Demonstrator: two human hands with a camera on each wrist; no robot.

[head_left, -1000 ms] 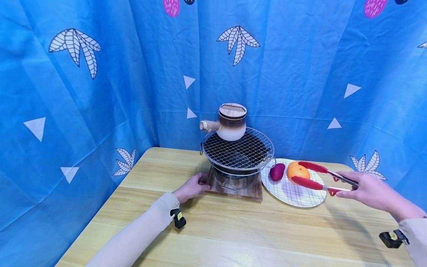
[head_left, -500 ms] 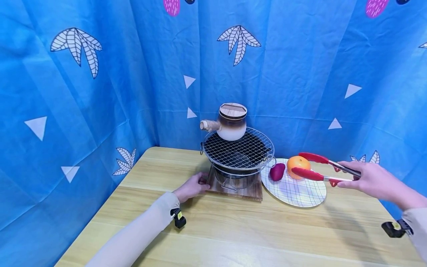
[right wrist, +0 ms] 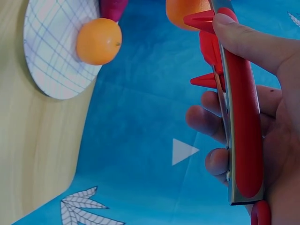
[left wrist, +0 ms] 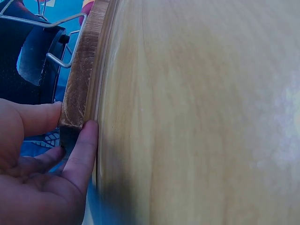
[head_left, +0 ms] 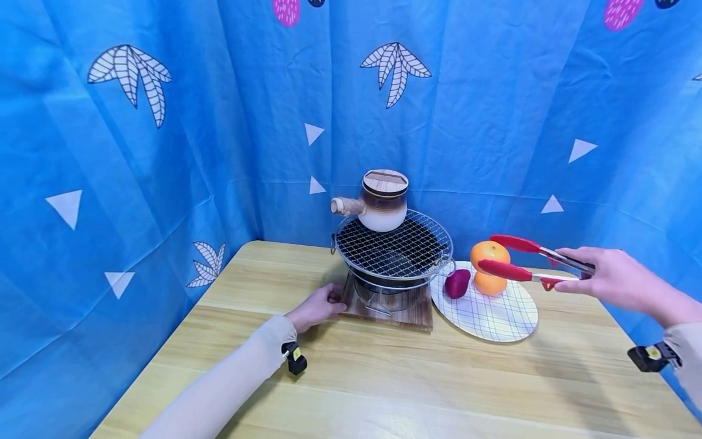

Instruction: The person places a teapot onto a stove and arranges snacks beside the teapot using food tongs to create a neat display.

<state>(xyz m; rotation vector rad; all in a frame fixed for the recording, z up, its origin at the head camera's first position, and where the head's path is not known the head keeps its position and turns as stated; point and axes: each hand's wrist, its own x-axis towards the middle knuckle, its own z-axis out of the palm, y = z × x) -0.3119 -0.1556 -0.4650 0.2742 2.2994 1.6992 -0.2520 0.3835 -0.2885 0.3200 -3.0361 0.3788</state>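
Note:
My right hand (head_left: 616,277) grips red-handled tongs (head_left: 510,270), whose red tips hold an orange (head_left: 485,250) raised over the checked plate (head_left: 499,326). On that plate lie a second orange (head_left: 490,285) and a smooth, dark purple, rounded piece (head_left: 457,284). In the right wrist view the tongs (right wrist: 243,122) lie along my palm, thumb on top. My left hand (head_left: 315,310) pinches the left corner of a dark wooden board (head_left: 408,315) under a round grill. In the left wrist view, my thumb and fingers meet the board's (left wrist: 77,93) end from either side.
The grill's wire mesh (head_left: 395,253) carries a lidded clay pot (head_left: 381,216), its side handle pointing left. A metal ring handle sticks out at the grill's right, over the plate's edge. The wooden table (head_left: 351,378) ends at a blue patterned curtain (head_left: 285,91) behind and beside it.
The tongs have risen with the orange between their tips, lifting it off the plate and uncovering the second orange. The left hand, board and grill stay in place.

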